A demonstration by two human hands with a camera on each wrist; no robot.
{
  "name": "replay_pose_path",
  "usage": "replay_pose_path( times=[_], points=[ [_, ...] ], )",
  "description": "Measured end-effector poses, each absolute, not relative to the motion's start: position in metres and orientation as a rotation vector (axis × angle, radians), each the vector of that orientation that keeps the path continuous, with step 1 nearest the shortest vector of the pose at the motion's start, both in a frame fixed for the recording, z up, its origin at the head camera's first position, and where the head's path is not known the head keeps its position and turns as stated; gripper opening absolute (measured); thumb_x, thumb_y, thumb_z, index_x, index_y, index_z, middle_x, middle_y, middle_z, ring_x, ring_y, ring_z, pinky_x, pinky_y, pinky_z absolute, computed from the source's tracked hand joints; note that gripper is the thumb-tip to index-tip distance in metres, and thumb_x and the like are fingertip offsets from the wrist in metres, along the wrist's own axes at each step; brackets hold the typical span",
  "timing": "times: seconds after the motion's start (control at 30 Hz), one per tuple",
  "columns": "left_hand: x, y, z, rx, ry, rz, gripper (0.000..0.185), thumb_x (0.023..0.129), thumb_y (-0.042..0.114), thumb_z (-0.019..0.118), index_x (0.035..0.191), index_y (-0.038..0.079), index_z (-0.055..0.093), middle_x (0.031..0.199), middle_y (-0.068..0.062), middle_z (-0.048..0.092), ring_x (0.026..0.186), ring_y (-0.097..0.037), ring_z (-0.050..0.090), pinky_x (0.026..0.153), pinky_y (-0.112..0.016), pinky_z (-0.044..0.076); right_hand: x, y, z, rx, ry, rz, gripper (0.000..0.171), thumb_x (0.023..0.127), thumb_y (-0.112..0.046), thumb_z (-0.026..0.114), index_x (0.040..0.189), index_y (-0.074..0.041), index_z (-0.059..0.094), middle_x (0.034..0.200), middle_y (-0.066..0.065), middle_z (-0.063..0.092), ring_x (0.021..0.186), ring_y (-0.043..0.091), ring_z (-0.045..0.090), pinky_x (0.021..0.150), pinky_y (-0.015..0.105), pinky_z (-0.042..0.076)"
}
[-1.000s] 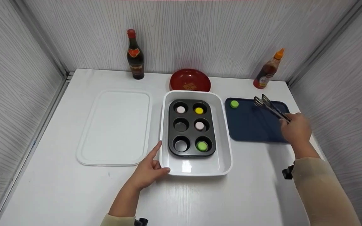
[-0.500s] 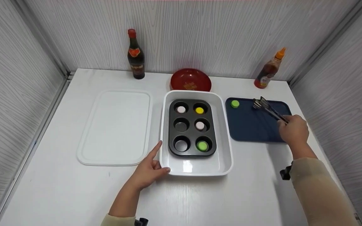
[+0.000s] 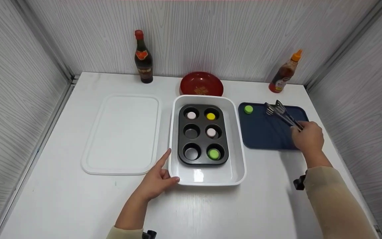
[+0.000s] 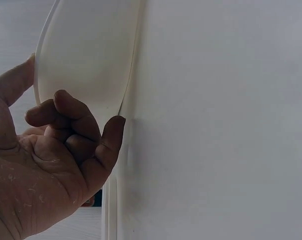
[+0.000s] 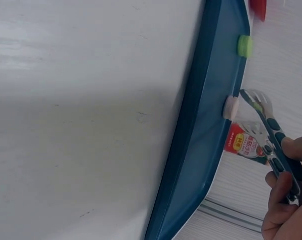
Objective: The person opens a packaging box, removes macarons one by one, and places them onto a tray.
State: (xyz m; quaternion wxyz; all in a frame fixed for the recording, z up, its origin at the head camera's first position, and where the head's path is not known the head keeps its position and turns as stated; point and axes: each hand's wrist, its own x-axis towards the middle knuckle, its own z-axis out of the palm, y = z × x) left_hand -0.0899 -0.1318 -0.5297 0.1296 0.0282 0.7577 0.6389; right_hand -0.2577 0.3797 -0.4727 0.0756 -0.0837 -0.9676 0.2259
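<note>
My right hand (image 3: 308, 137) grips metal tongs (image 3: 285, 115) with dark-trimmed handles, their slotted heads apart over the navy tray (image 3: 267, 139). A pale pink disc (image 5: 230, 107) on that tray shows near the tong heads in the right wrist view; in the head view the tongs hide it. A green disc (image 3: 248, 109) sits at the tray's far left corner. My left hand (image 3: 156, 182) rests at the near left corner of a white tub (image 3: 207, 177), index finger straight along the side, thumb at the front rim. In the left wrist view its other fingers (image 4: 73, 112) are loosely bent.
Inside the tub lies a dark muffin tin (image 3: 201, 139); pink, yellow and green discs sit in some cups. A white lid (image 3: 123, 136) lies left. Behind stand a dark bottle (image 3: 144, 61), a red bowl (image 3: 201, 83) and a sauce bottle (image 3: 284, 75).
My right hand has shifted slightly left, carrying the tongs over the navy tray; the tong heads have closed up a little, then spread again. My left hand has stayed at the tub's corner.
</note>
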Motion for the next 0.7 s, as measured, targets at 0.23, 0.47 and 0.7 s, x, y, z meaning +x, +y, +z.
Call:
replay_pose_path(
  times=[0.23, 0.47, 0.7],
  points=[
    [-0.090, -0.133, -0.532, 0.098, 2.213, 1.853, 0.103, 0.088, 0.003, 0.082, 0.171, 0.012, 0.021, 0.061, 0.004, 0.044, 0.054, -0.009, 0.041, 0.052, -0.022, 0.036, -0.258, 0.378, -0.466, -0.247, -2.820, 0.704, 0.045, 0.106, -0.023, 0.059, 0.137, 0.009, 0.065, 0.123, 0.036, 0.059, 0.113, 0.054, 0.059, 0.096, 0.068, 0.046],
    [-0.090, -0.134, -0.534, 0.112, 2.207, 1.862, 0.103, 0.088, 0.002, 0.082, 0.170, 0.011, 0.020, 0.060, 0.004, 0.044, 0.053, -0.008, 0.040, 0.052, -0.022, 0.036, -0.256, 0.369, -0.463, -0.234, -2.769, 0.720, 0.046, 0.105, -0.022, 0.061, 0.137, 0.010, 0.064, 0.121, 0.035, 0.060, 0.113, 0.054, 0.059, 0.099, 0.066, 0.045],
    [-0.090, -0.133, -0.533, 0.108, 2.210, 1.866, 0.103, 0.087, 0.002, 0.082, 0.170, 0.012, 0.021, 0.060, 0.005, 0.043, 0.053, -0.007, 0.040, 0.052, -0.022, 0.036, -0.253, 0.354, -0.466, -0.198, -2.724, 0.741, 0.043, 0.105, -0.021, 0.063, 0.135, 0.009, 0.066, 0.117, 0.033, 0.061, 0.110, 0.052, 0.060, 0.097, 0.065, 0.047]
  ],
)
